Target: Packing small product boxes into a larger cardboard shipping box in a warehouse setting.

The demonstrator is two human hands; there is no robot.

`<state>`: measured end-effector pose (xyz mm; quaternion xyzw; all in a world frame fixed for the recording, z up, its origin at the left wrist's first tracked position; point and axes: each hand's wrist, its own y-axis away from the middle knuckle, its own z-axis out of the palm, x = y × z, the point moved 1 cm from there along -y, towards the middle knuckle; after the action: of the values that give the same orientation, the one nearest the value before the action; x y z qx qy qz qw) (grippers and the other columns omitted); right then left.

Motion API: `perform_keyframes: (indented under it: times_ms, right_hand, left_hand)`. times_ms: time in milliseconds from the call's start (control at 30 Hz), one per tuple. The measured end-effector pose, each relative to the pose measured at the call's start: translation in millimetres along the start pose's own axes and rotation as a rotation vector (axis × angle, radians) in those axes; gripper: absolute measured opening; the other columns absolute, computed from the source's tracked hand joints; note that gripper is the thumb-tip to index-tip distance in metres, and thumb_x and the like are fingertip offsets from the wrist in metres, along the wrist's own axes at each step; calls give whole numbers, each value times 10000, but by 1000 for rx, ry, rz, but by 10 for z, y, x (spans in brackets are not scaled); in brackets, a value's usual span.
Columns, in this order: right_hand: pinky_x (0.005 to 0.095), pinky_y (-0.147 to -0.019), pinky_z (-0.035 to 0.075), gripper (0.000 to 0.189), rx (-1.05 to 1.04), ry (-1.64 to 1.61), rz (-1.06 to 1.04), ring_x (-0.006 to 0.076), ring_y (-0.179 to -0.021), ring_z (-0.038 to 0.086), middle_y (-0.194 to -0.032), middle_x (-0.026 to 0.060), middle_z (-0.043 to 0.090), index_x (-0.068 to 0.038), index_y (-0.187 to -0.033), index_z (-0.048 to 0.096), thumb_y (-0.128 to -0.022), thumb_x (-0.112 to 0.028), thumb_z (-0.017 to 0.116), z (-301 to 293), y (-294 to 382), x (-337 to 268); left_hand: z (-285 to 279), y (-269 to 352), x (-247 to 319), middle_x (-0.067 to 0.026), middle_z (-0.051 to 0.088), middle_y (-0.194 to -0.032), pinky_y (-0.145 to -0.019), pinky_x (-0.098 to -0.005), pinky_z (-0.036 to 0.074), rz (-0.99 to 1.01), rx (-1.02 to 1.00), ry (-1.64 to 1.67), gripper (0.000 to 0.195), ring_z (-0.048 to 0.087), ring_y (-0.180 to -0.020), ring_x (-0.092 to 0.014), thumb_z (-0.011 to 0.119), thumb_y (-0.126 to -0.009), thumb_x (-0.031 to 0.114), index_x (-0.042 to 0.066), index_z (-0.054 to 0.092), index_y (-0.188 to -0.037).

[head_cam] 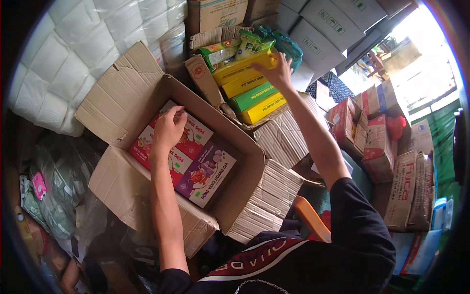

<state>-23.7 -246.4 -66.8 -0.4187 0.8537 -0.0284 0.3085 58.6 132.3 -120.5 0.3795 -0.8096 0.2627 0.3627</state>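
An opened cardboard carton (pixel 242 198) stands before me with its flaps spread outward. Inside lie red-and-white printed boxes (pixel 196 128) and a purple-and-white printed box (pixel 207 174), all flat. My left hand (pixel 169 126) is over the red boxes with its fingers bent; whether it grips one is hidden. Beyond the carton, my right hand (pixel 278 71) reaches to the upper end of a yellow box (pixel 238 70), thumb and fingers spread apart. That box sits in a second carton (pixel 282 136), beside a green box (pixel 253 96) and another yellow box (pixel 262 108).
Green packets (pixel 220 53) and a teal plastic bag (pixel 288 46) lie at the second carton's far end. Plastic-wrapped white packs (pixel 62 62) are stacked at left, white cartons (pixel 317 40) behind. More cartons (pixel 400 194) crowd the right. Clear plastic bags (pixel 58 198) lie at lower left.
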Motion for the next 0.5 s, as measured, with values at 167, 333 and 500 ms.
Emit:
perform_keyframes:
  times_ms: [167, 333, 500]
  right_hand:
    - [615, -1171, 213, 957, 36, -243, -475, 492, -1471, 180, -1591, 341, 161, -93, -1301, 475, -572, -490, 950, 154, 517, -464]
    - [547, -1089, 335, 881, 336, -138, -494, 402, -1335, 325, -1354, 218, 377, -112, -1215, 469, -578, -497, 941, 256, 357, -561]
    - [500, -1094, 335, 845, 360, -237, -346, 364, -1287, 340, -1281, 160, 393, -158, -1231, 518, -573, -487, 933, 143, 103, -611]
  left_hand:
    - [111, -51, 174, -176, 723, -1034, -838, -383, 551, 117, 25, 27, 339, 710, -937, -293, 634, -953, 234, 8, 648, -1205]
    - [194, -7, 221, -171, 716, -1065, -837, -384, 550, 155, 6, 43, 331, 708, -943, -284, 661, -932, 233, 12, 662, -1179]
    - [196, 40, 264, -157, 699, -1111, -857, -354, 540, 168, 25, 84, 362, 695, -973, -256, 685, -923, 231, 9, 656, -1207]
